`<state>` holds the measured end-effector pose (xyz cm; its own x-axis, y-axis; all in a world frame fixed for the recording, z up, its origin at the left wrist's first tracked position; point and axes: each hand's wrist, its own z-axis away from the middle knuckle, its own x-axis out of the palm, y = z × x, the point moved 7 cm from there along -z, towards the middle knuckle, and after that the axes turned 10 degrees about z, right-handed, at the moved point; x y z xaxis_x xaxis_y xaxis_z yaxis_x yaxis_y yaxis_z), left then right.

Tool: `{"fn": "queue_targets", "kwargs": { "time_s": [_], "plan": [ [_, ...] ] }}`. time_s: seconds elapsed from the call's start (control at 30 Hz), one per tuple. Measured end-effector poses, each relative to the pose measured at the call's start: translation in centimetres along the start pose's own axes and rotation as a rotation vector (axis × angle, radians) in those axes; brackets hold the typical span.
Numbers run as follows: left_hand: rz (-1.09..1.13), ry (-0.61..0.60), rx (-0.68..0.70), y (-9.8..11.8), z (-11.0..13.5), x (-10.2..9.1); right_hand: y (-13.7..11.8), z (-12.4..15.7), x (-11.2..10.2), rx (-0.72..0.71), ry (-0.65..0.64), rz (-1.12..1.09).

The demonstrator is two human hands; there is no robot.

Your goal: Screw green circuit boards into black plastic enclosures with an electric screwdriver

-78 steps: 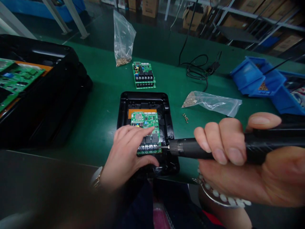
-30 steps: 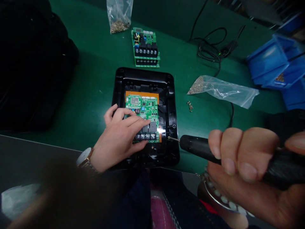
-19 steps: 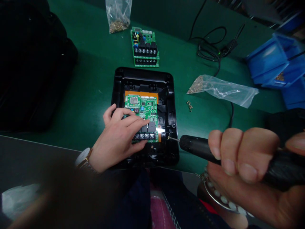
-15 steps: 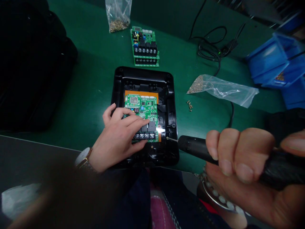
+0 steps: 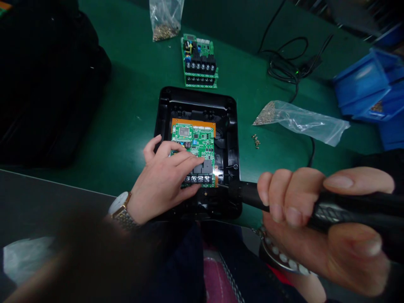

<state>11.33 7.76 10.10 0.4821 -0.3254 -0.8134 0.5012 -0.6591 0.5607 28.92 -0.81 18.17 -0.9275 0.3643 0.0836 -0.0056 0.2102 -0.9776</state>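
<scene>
Left hand flat, fingers spread, pressing green circuit board down inside black housing, mid-table. Board looks seated and fastening seems under way: screwdriver tip sits at board's lower right corner. Loose screws lie just right of housing. Right hand wraps tight round the driver barrel. Screw under tip is too small to see, other corners unclear, driver's rear cut off.

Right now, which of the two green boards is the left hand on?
The board seated in the black housing, over an orange sheet; the left hand rests on it. The other board lies bare on the green mat, farther off, untouched.
</scene>
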Motion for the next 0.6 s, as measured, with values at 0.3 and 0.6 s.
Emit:
{"fn": "queue_targets", "kwargs": {
  "time_s": [0.3, 0.6],
  "plan": [
    [0.015, 0.014, 0.004, 0.0, 0.1, 0.1, 0.5, 0.1, 0.6, -0.003, -0.080, -0.021],
    [0.028, 0.016, 0.016, 0.0, 0.2, -0.1, 1.6, -0.3, 1.1, -0.042, -0.102, -0.031]
  ]
}}
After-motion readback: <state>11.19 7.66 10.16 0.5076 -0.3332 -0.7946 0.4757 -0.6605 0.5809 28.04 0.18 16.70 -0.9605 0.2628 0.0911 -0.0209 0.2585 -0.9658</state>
